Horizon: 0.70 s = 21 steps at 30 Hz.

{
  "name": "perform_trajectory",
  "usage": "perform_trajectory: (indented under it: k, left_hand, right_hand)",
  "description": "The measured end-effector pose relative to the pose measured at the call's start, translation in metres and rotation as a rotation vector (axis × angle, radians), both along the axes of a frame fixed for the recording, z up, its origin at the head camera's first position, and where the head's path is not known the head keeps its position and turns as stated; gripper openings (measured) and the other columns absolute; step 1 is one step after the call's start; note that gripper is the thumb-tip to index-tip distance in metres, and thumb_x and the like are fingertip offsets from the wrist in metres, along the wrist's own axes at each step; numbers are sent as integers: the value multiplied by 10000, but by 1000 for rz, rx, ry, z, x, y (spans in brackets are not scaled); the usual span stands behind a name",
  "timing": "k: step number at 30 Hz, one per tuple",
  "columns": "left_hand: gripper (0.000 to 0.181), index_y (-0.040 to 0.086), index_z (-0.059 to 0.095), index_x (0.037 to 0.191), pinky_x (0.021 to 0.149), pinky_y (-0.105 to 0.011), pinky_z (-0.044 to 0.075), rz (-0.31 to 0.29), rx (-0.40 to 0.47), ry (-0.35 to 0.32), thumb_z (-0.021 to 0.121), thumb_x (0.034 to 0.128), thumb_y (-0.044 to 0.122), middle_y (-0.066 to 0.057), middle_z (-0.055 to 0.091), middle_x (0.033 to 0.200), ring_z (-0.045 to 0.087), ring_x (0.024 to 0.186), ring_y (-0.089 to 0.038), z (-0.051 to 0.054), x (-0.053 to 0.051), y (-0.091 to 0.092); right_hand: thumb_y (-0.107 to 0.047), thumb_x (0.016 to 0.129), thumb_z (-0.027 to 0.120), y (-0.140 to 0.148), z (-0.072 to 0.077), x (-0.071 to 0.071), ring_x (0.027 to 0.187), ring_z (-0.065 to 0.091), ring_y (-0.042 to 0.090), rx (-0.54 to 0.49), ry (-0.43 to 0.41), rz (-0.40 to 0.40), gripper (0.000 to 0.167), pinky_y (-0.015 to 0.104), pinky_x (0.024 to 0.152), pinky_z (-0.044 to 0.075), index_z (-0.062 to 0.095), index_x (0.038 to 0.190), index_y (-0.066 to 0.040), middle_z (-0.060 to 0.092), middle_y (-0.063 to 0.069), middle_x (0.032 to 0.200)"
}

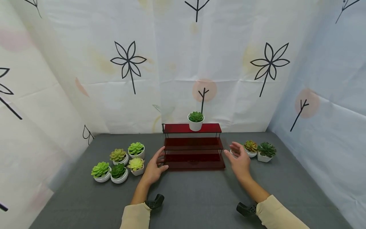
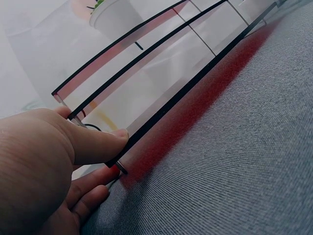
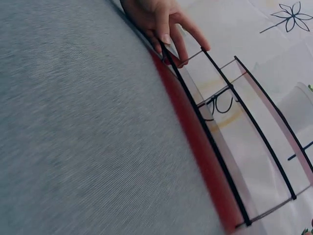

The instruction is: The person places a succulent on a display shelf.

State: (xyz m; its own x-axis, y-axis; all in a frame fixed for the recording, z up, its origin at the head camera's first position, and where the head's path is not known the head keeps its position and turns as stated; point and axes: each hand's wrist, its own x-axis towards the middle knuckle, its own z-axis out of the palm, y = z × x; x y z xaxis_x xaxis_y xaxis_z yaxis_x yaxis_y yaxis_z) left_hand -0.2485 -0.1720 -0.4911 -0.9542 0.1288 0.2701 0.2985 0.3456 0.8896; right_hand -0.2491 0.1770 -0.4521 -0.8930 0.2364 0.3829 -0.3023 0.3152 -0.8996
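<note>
- Three-tier stand [image 1: 193,143] on the table [image 1: 197,200], potted succulent [image 1: 195,122] on its top tier
- I see the left hand [image 1: 154,170] loosely spread, touching the stand's left end
- Right hand [image 1: 241,162], fingers parted, nothing visibly gripped, beside its right end

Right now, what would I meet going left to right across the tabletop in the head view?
Cluster of five potted succulents → left hand → red tiered shelf → right hand → reddish-green succulent → dark green succulent.
</note>
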Motion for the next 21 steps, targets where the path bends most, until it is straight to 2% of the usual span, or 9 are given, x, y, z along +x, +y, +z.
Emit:
perform_trajectory:
  k: [3,7,10,16,21]
  left_hand:
    - [804,127,327,1524,980,-569,387,-4,-4,5,684,841,-104,-247,462,1389,523,1170,-418,0,0,0]
    - [805,125,328,1523,980,-567,388,-2,-9,2,685,839,-105,-247,464,1388,524,1171,-412,-1,0,0]
    - [806,123,326,1524,983,-565,386,0,-7,-3,684,839,-107,-243,461,1391,522,1175,-410,0,0,0]
    - [802,137,330,1525,992,-567,377,7,1,-7,679,845,-107,-236,460,1398,520,1178,-409,1,1,0]
    - [802,129,331,1523,987,-577,377,0,7,2,677,841,-114,-249,459,1395,522,1170,-422,0,0,0]
  right_hand:
    - [-52,905,687,6,-3,5,1063,563,288,0,-27,-38,451,242,867,453,522,1312,51,590,257,1186]
    - [-52,898,697,14,-9,11,940,566,106,10,-40,-86,404,96,774,415,562,1262,59,612,249,1132]
    - [-66,894,707,20,-13,14,905,539,16,2,-33,-110,373,89,766,411,586,1229,45,626,224,1112]
    - [-90,894,712,31,-21,19,892,512,-20,5,-44,-150,383,104,757,399,586,1230,43,626,218,1100]
    - [-74,888,714,37,-26,18,861,515,-44,12,-79,-182,396,78,740,400,574,1235,57,623,229,1091]
